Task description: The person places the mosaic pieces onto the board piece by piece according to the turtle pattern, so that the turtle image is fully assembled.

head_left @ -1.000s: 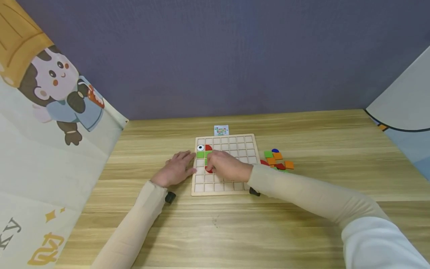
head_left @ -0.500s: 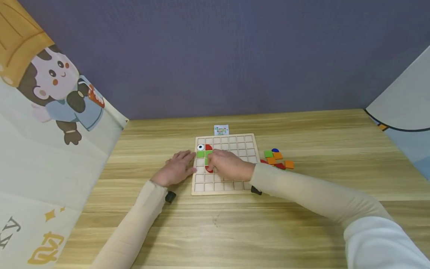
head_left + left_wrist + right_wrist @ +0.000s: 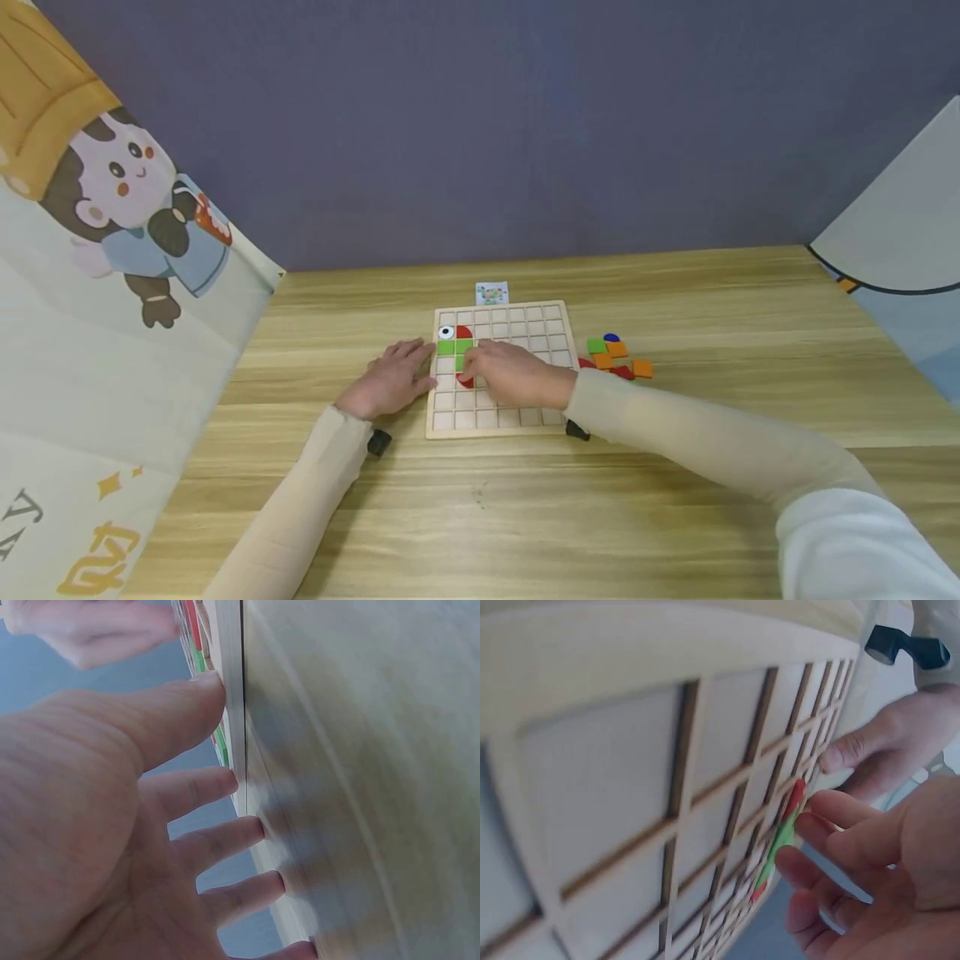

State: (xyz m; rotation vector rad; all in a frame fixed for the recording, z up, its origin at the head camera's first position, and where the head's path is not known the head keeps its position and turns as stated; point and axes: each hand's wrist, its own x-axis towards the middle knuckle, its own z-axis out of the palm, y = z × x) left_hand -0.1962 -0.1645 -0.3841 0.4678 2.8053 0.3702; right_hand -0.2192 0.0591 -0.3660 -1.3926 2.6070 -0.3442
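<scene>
A square wooden grid board [image 3: 504, 422] lies on the table. In its left part sit a white eye tile [image 3: 446, 332], a red rounded tile [image 3: 464, 332], green square tiles [image 3: 446, 347] and a lower red rounded tile [image 3: 464, 382]. My left hand [image 3: 386, 379] is spread, its thumb and fingertips touching the board's left edge. Over the board, my right hand [image 3: 517, 375] has loosely bent fingers at the lower red tile and the green tile above it. In the right wrist view those fingers [image 3: 817, 825] are beside the tiles, with none visibly lifted.
Several loose tiles lie right of the board, among them orange squares [image 3: 642, 368], a green square [image 3: 596, 346] and a blue rounded piece [image 3: 611, 337]. A small picture card [image 3: 491, 293] lies behind the board. A dark wall [image 3: 525, 150] bounds the table's back.
My right hand has shifted slightly to the right, showing more of the green tile beneath the upper red one. My left hand keeps its place at the board's edge.
</scene>
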